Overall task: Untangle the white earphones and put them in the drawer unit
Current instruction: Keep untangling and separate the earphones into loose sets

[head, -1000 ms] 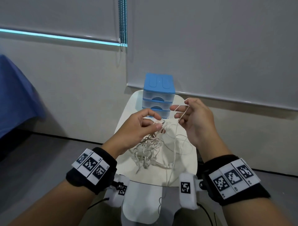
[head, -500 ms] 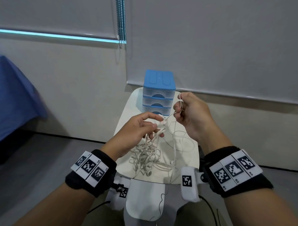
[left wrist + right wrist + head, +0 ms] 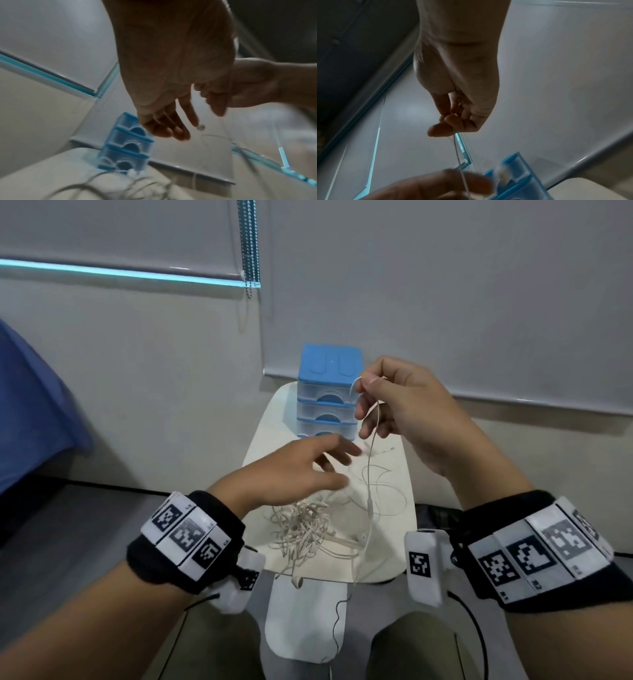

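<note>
Earphones [image 3: 308,525] are what we find heaped in a white tangle on the small white table [image 3: 400,470], with one cord drawn up out of the heap to the right hand [image 3: 404,409]. That hand is raised in front of the blue drawer unit [image 3: 329,392], and we see its thumb and forefinger pinched together on the cord near its upper end, the other fingers loosely curled beneath; from the right wrist view the cord [image 3: 458,155] drops straight down from the pinch. An inline remote [image 3: 371,506] hangs partway down this cord, above the table. Our left hand [image 3: 294,470] reaches forward over the tangle with its fingers spread and fairly straight, gripping nothing that we can make out, though the motion blurs it. In the left wrist view an earbud [image 3: 201,126] shows just beside the fingertips [image 3: 180,134]; whether they touch we cannot tell. The drawer unit stands at the far end of the table with its three drawers pushed in. Both wrists wear black bands [image 3: 191,539] with printed markers.
</note>
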A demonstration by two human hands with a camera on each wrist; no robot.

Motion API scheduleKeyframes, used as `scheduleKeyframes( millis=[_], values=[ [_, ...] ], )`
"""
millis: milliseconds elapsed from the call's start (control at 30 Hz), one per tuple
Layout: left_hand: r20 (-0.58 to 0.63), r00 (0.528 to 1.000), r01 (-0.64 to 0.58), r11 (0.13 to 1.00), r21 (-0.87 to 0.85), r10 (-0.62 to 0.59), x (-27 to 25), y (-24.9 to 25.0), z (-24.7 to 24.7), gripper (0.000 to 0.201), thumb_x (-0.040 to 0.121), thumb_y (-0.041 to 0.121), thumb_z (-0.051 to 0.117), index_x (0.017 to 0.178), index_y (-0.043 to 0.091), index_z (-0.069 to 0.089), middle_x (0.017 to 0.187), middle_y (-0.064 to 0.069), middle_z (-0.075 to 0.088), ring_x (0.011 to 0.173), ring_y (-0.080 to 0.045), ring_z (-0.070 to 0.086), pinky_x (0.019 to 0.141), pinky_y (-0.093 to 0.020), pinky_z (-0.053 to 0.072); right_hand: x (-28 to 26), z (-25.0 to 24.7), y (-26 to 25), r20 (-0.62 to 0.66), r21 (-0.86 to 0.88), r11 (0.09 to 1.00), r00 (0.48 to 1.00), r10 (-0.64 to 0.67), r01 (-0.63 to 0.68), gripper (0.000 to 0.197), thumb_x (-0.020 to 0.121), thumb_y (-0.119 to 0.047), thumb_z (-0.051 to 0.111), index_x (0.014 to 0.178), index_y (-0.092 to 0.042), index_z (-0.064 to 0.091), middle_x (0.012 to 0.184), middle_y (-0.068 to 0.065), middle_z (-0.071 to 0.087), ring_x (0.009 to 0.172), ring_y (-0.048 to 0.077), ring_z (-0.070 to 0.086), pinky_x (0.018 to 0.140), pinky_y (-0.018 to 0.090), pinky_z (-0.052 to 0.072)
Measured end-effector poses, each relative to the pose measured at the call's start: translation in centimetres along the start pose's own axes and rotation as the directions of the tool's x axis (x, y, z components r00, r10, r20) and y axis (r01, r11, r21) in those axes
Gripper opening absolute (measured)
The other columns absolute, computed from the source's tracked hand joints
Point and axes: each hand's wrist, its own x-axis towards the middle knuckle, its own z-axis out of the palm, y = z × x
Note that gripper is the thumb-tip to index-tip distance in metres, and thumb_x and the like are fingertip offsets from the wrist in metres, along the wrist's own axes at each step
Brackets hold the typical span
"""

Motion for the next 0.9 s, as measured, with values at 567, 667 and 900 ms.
scheduleKeyframes(
  millis=[567, 667, 900],
  values=[
    [-0.177, 0.983, -0.052, 0.865, -0.499, -0.042, 3.1, 3.3, -0.6, 0.028, 0.112, 0.018, 0.042, 0.115, 0.002, 0.066, 0.086, -0.01, 0.074, 0.076, -0.019, 0.073, 0.069, -0.024, 0.057, -3.2, -0.5, 4.9, -0.42, -0.156, 0.964, 0.869, -0.263, 0.217, 0.026, 0.089, -0.038, 0.067, 0.082, -0.015, 0.057, 0.072, -0.008, 0.055, 0.066, 0.008, 0.048, 0.065, 0.031, 0.042],
    [-0.211, 0.976, -0.067, 0.832, -0.55, -0.061, 3.0, 2.8, -0.3, 0.022, 0.111, 0.014, 0.045, 0.108, 0.006, 0.066, 0.088, -0.008, 0.074, 0.077, -0.019, 0.073, 0.07, -0.025, 0.059, -4.6, 0.8, 6.8, -0.196, -0.253, 0.966, 0.975, -0.101, 0.049, 0.046, 0.082, -0.059, 0.069, 0.072, -0.015, 0.06, 0.066, -0.002, 0.058, 0.061, 0.01, 0.049, 0.062, 0.033, 0.041],
    [-0.186, 0.982, -0.11, 0.842, -0.529, 0.012, 1.6, 2.2, -0.4, 0.018, 0.103, 0.014, 0.061, 0.121, 0.014, 0.065, 0.101, -0.009, 0.075, 0.087, -0.018, 0.073, 0.079, -0.027, 0.059, -2.6, 1.7, 6.8, -0.055, -0.16, 0.978, 0.991, 0.123, -0.131, 0.035, 0.102, -0.017, 0.05, 0.069, -0.012, 0.062, 0.061, 0.007, 0.067, 0.055, 0.018, 0.06, 0.061, 0.031, 0.045]
  ],
)
